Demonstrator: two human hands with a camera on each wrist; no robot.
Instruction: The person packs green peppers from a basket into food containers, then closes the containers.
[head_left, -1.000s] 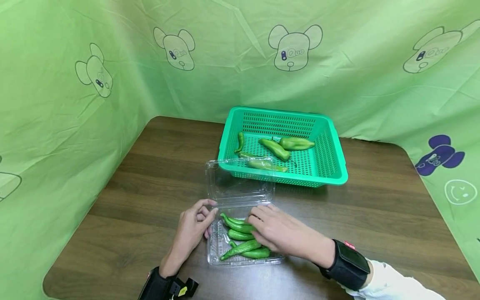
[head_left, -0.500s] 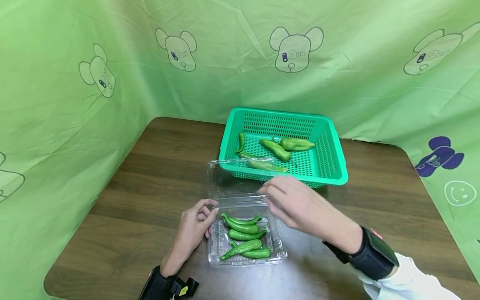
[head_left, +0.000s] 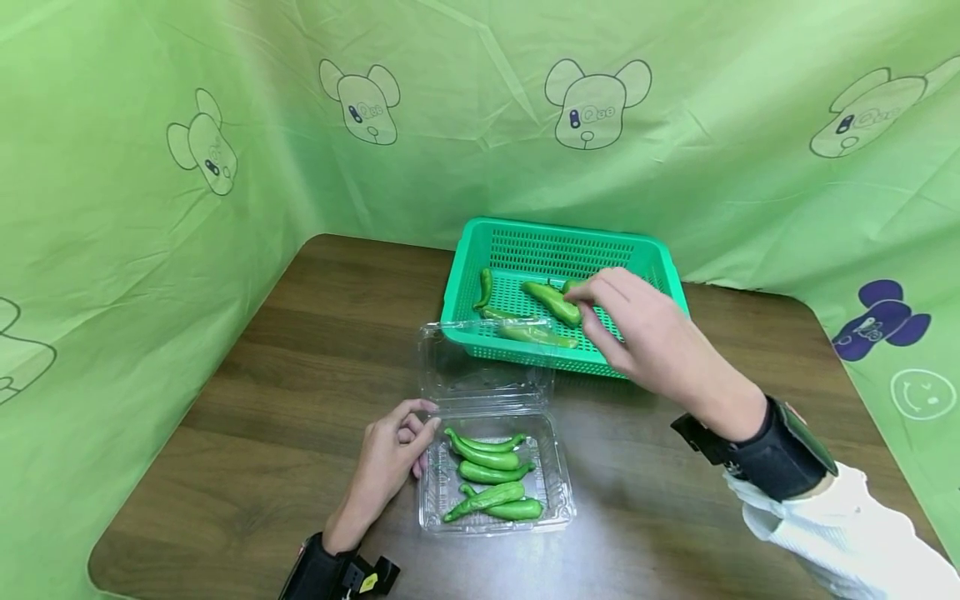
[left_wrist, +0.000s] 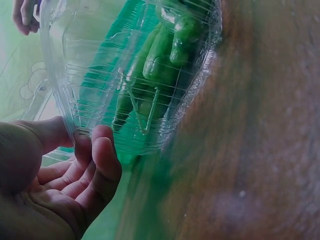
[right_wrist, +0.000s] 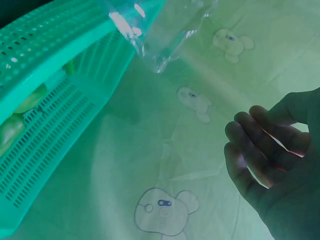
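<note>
Hands working around the clear tray [head_left: 562, 492]
Left hand [head_left: 386, 458] is touching its left rim, fingers loosely curled; right hand [head_left: 637, 329] is hovering beyond it over the basket [head_left: 671, 283], fingers relaxed, spread.

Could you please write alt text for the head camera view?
A right hand reaches over green peppers in a green basket, while the left hand touches a clear clamshell box of peppers on a wooden table.

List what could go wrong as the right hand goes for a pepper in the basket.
1. The clamshell lid leans open against the green basket; nudging the basket might tip it.
2. The right hand hovers above several peppers lying close together, so it may catch two.
3. The left hand only touches the clear tray at its edge; it could slide.
</note>
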